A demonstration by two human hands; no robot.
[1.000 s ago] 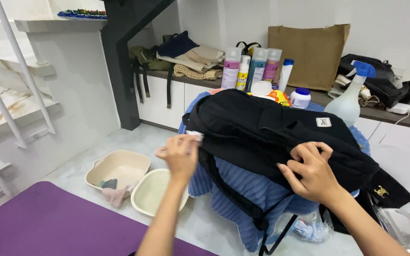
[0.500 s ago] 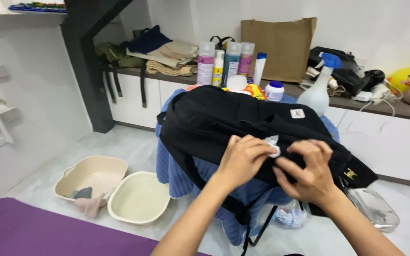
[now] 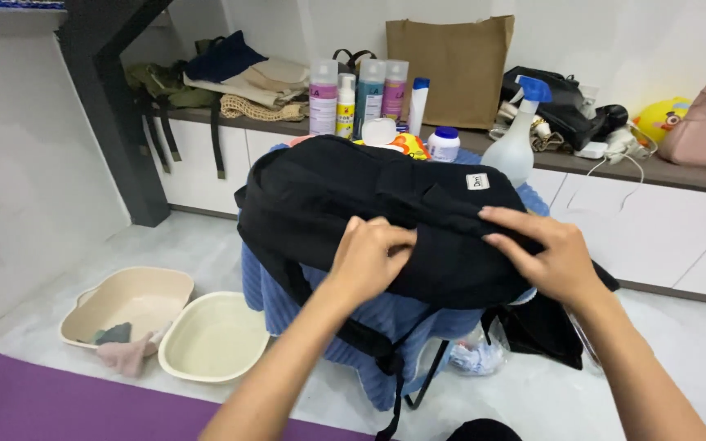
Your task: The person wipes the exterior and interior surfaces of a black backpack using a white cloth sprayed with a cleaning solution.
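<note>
Black backpack (image 3: 386,212): soft, limp, likely light; left hand (image 3: 369,257) pinched its fabric, right hand (image 3: 553,257) lay spread flat; best held by straps.

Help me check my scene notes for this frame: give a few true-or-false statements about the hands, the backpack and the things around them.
1. Both hands, left hand and right hand, rest on the black backpack. True.
2. The backpack lies on bare floor. False: it lies on a blue towel draped over a stand.
3. Two basins sit on the floor at the left. True.
4. The spray bottle is in the right hand. False: it stands behind the backpack, untouched.
</note>
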